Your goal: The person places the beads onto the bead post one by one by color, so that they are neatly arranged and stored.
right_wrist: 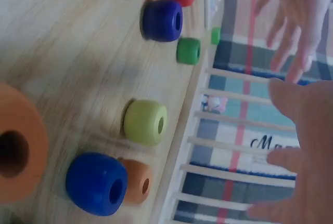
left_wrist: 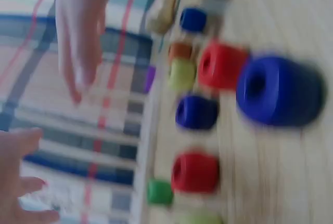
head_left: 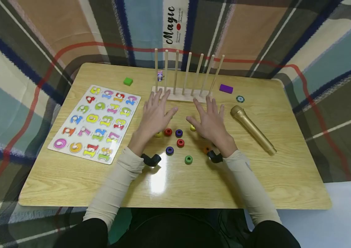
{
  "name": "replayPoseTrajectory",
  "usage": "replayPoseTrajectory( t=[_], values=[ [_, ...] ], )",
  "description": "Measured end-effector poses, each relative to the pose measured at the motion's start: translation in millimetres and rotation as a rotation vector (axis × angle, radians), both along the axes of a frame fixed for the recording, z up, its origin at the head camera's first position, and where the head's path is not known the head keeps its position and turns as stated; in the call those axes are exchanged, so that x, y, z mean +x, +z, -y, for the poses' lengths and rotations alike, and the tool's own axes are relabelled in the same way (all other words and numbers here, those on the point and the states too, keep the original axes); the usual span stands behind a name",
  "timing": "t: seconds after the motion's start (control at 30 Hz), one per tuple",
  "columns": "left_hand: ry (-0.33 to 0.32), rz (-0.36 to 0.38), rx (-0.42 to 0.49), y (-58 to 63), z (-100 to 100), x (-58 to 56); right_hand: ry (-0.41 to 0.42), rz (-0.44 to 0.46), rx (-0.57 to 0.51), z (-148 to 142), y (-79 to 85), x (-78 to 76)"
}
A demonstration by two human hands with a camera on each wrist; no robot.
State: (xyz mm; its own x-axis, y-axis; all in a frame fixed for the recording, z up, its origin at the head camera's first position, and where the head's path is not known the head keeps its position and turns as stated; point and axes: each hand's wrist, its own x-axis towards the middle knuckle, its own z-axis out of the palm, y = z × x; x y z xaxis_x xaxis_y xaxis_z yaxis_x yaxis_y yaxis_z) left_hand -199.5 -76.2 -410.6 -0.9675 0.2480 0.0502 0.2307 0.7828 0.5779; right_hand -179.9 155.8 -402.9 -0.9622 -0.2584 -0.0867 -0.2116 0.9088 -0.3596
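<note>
Both hands are held over the table with nothing in their grasp, fingers spread. The left hand [head_left: 154, 117] is just in front of the left end of a wooden peg rack [head_left: 181, 96] with several upright rods. In front of the rack's right end is the right hand [head_left: 211, 123]. Coloured wooden beads lie scattered between and below the hands, among them a red bead [head_left: 180, 143], a blue bead [head_left: 169, 151] and a green bead [head_left: 188, 159]. The right wrist view shows a yellow bead [right_wrist: 145, 122] and a large orange bead [right_wrist: 21, 151], partly cut off.
A number puzzle board [head_left: 95, 124] lies at the left, a green block [head_left: 128, 81] behind it. To the right are a gold microphone [head_left: 253, 129], a purple block [head_left: 226, 89] and a round token [head_left: 240, 99]. A small figurine [head_left: 160, 75] stands behind the rack.
</note>
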Motion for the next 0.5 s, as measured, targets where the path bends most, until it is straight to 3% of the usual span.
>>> replayPoseTrajectory(
  t=[0.13,0.2,0.37,0.5],
  values=[
    [0.067,-0.002,0.238,-9.6,31,-25.2,0.108,0.0,-0.038,12,2.4,0.2],
    [0.077,0.014,0.287,-17.6,44,-39.9,0.177,-0.008,-0.038,25,2.4,-0.6],
    [0.037,0.06,0.22,-39.0,65,-70.7,0.41,-0.024,0.032,68,-6.0,-1.6],
    [-0.002,0.104,0.141,-48.5,68,-87.2,0.56,-0.039,0.144,95,-17.5,-1.3]
  ],
)
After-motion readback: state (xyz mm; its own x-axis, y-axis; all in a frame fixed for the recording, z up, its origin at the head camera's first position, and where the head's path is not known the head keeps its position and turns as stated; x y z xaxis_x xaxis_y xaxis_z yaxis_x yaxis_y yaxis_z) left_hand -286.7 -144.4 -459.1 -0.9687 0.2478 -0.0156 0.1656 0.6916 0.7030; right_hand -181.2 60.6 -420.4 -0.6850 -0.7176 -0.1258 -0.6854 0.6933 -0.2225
